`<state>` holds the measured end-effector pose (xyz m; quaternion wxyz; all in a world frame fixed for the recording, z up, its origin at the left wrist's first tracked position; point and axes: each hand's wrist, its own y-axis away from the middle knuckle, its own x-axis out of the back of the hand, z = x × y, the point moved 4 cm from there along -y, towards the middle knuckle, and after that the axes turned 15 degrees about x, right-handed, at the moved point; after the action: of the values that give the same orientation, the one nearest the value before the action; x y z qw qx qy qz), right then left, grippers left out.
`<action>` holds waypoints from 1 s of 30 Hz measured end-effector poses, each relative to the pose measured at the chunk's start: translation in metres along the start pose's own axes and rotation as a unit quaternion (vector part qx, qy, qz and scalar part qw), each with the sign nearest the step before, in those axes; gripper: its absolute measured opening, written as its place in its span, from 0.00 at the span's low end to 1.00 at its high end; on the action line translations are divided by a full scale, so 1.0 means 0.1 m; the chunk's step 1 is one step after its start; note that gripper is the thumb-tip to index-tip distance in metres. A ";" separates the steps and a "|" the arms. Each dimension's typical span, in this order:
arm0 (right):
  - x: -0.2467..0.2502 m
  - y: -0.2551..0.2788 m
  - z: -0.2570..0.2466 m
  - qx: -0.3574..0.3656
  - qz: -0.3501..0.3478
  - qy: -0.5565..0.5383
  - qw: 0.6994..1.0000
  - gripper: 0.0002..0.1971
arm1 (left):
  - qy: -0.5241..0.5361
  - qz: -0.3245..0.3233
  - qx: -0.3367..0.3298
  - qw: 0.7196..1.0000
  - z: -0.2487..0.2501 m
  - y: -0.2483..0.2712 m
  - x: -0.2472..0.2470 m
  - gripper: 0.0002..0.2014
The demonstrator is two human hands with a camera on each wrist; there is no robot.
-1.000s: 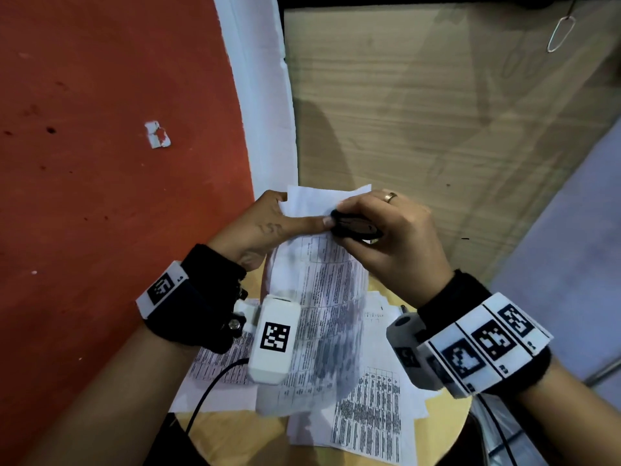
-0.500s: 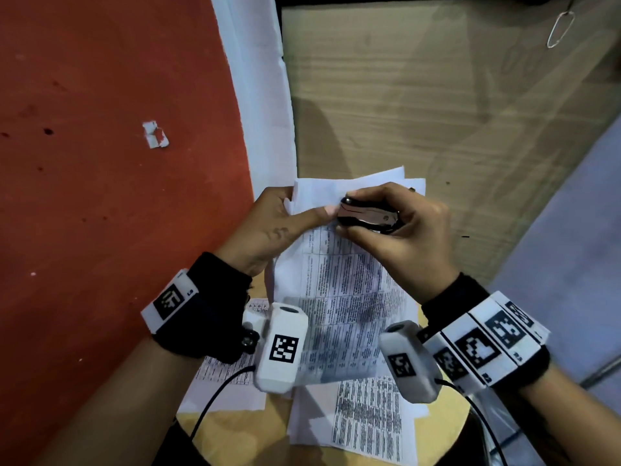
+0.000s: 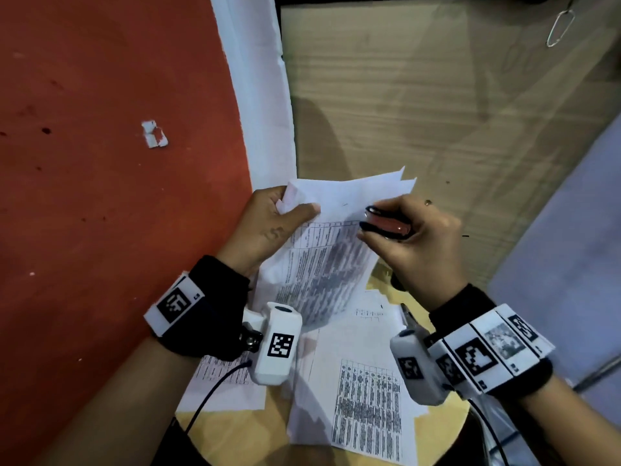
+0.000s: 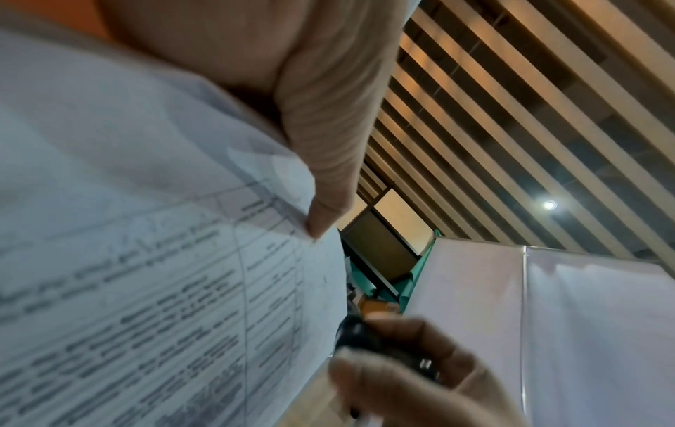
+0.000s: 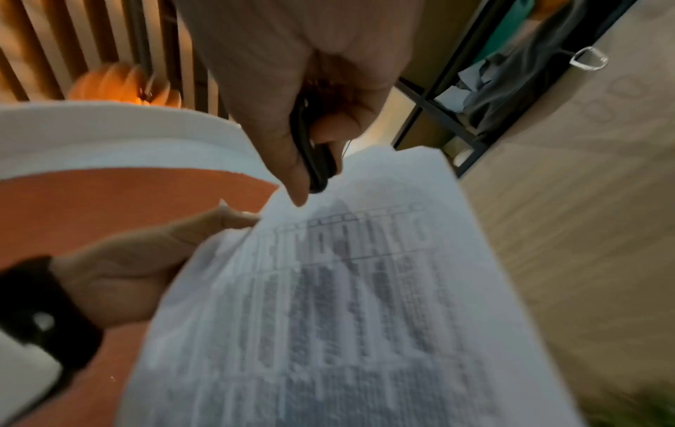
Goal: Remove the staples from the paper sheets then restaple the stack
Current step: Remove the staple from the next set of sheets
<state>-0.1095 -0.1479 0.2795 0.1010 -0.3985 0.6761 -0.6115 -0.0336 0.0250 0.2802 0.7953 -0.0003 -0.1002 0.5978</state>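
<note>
Two hands work one held-up stack (image 3: 322, 250) above a small round table (image 3: 242, 442). Left hand (image 3: 268, 227) pinches the stack's top-left corner, thumb on the front, fingers curled behind, prob. to keep the top edge taut and facing up so the tool can get at it. Right hand (image 3: 413, 243) is clenched round a small black-and-red tool (image 3: 386, 225), a stapler or remover, can't tell which; its dark tips sit right at the stack's top edge, w/ the thumb beside them on the paper. Tool's mouth looks slightly parted in the head view, angled toward the sheet's header row. Whether a staple is there is too small to see. Top sheets fan apart at the far corner, so I'd judge they're loose on that side. More printed sheets (image 3: 366, 391) lie spread on the table below the wrists, likely parked there to keep both hands free.
</note>
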 end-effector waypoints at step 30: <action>-0.10 -0.46 -0.09 -0.039 -0.304 -0.113 0.945 0.22 | -0.261 0.056 -0.119 0.956 0.37 0.05 0.27 0.21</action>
<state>-0.0894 -0.1311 0.3193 -0.0295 -0.6550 0.5307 -0.5371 -0.0367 0.0478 0.3202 0.7011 0.0556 -0.3742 0.6045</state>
